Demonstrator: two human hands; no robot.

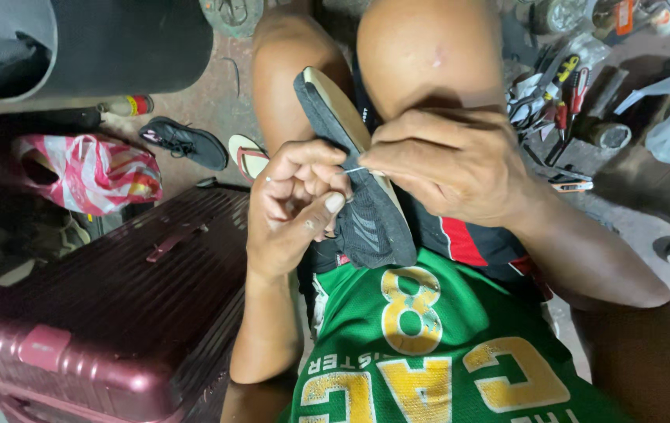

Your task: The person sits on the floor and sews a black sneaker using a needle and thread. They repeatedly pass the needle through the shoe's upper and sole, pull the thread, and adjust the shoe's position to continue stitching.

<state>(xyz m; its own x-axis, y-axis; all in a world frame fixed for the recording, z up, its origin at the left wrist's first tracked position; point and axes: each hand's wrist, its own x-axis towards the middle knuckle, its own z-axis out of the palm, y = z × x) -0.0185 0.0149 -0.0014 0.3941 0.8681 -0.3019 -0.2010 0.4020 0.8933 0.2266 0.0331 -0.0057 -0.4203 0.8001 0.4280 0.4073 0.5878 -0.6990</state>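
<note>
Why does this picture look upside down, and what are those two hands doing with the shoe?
The camera sits on the person's head and looks down, so you see their own knees and green shirt. There is no machine, just two bare hands. The left hand and right hand hold a dark shoe with a pale sole between the knees. A thin metal needle sticks out between the fingers of the two hands. On the floor lie a dark red suitcase, a pink striped bag, a black shoe, and tools with red handles.
</note>
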